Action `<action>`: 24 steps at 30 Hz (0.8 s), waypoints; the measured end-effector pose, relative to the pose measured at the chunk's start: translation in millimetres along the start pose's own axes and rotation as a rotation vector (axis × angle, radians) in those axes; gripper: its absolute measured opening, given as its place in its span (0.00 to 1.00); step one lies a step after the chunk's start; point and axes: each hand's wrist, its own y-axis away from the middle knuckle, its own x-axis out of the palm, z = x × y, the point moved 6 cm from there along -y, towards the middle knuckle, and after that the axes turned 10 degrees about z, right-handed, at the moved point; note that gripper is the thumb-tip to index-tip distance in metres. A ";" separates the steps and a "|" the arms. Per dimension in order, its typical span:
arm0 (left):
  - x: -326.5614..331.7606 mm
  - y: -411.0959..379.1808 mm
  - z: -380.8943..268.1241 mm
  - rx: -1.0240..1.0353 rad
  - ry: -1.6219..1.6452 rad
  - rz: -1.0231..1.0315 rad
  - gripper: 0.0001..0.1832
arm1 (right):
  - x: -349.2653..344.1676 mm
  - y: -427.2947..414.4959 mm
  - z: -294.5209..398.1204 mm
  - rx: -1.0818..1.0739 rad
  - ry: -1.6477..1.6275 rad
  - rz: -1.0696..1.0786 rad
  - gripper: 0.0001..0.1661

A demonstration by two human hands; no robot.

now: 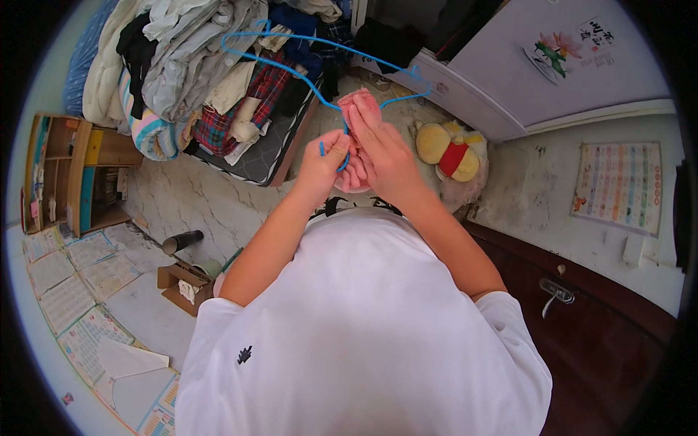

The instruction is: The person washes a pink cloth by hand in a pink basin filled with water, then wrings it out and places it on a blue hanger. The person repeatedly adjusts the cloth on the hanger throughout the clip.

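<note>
A blue clothes hanger point(322, 41) is held out in front of me, its wide frame pointing away and its hook towards my body. My left hand point(323, 163) pinches the hook between thumb and fingers. In my right hand point(384, 152) is a folded pink cloth point(357, 100), pressed around the hanger's neck where the two arms meet. The right fingers lie along the top of the cloth, and part of the cloth is hidden beneath them. Below the hands a pale pink rounded thing shows only in part.
A bed point(267, 158) at the far left bears heaped clothes and bedding point(202, 60). A yellow plush toy point(450, 152) in a red top sits on the right. Also around me are a wooden shelf point(71, 169), a cardboard box point(182, 286), a black cylinder point(182, 241) and a dark door point(572, 349).
</note>
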 end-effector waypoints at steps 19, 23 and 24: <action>-20.1 17.6 -4.8 0.051 0.379 0.110 0.16 | 0.9 46.6 -103.7 0.198 0.198 -0.079 0.36; -31.9 28.2 -2.3 0.077 0.312 -0.008 0.16 | -33.8 79.4 -156.7 0.596 -0.303 -0.253 0.30; -32.1 25.2 -3.0 0.065 0.295 -0.015 0.16 | -23.4 112.1 -193.4 0.763 -0.581 -0.420 0.27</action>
